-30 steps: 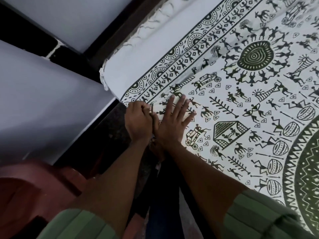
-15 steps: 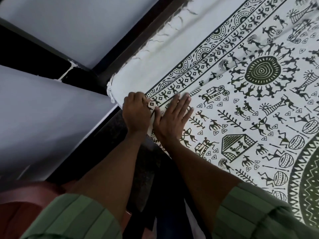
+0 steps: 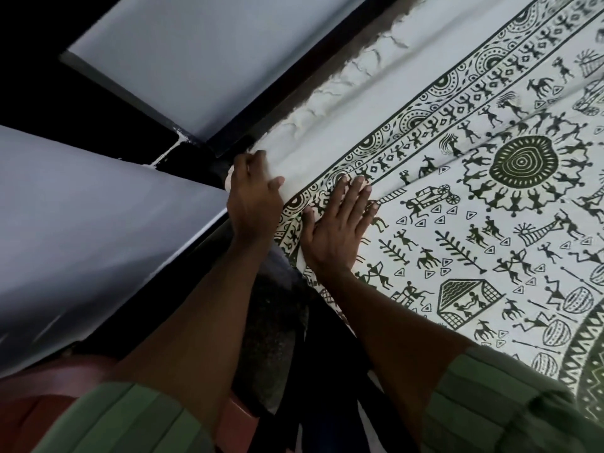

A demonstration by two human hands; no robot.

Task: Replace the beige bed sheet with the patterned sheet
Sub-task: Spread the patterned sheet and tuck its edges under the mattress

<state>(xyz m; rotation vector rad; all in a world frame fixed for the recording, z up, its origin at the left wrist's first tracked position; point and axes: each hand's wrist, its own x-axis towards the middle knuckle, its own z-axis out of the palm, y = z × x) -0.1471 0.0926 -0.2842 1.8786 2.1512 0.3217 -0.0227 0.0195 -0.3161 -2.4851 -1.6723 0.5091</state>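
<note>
The patterned sheet [image 3: 457,204], cream with dark green tribal figures and a plain fringed border, lies spread over the bed. My left hand [image 3: 253,197] is at the sheet's corner by the wall, fingers curled round the plain border edge. My right hand [image 3: 340,223] lies flat with straight fingers pressed on the printed border, just right of the left hand. The beige sheet is not in view.
Pale walls [image 3: 98,230] meet at a corner left of the bed, with a dark gap and bed frame [image 3: 294,83] along the fringe. A reddish-brown chair or stool [image 3: 39,400] sits at lower left. Dark cloth hangs by my legs below the bed edge.
Both hands have slid along the bed edge toward the corner by the wall. My left hand has gone from the printed edge to the plain corner; the right stays flat.
</note>
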